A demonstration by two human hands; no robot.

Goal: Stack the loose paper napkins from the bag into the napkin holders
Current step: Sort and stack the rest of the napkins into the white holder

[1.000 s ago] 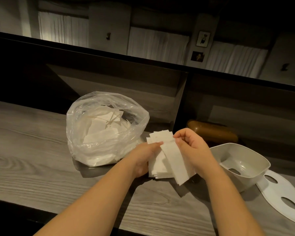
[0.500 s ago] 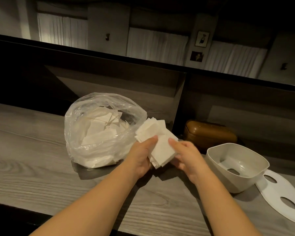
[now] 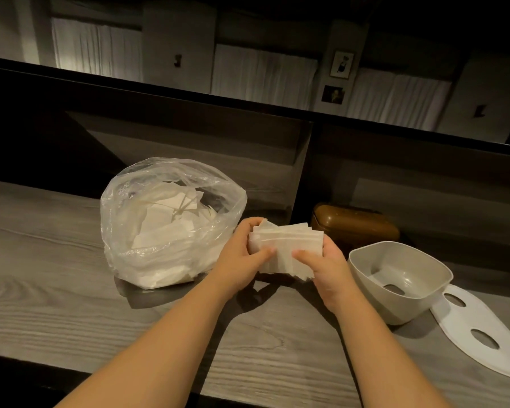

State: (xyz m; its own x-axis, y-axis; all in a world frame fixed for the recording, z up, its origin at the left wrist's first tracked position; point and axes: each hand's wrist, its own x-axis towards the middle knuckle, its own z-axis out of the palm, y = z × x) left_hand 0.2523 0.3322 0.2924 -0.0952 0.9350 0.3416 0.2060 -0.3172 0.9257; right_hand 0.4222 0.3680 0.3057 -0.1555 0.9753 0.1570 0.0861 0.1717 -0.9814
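Both hands hold one stack of white paper napkins [image 3: 287, 245] just above the wooden counter, its long side level. My left hand [image 3: 242, 257] grips the stack's left end, thumb on the front. My right hand [image 3: 321, 263] grips the right end, thumb on the front. To the left stands a clear plastic bag [image 3: 159, 225], open at the top, with several loose napkins inside. An open beige napkin holder [image 3: 418, 260] sits to the right with nothing in it. Its flat white lid [image 3: 489, 334] with two oval holes lies beside it.
A brown closed napkin holder [image 3: 356, 228] stands behind the stack against the dark back panel. A vertical divider [image 3: 303, 178] splits the recess behind the grey wooden counter [image 3: 56, 290]. The counter's front edge runs along the bottom.
The stack has turned from tilted to level. My right hand moved from under it to grip its right end, so both hands now hold the ends.
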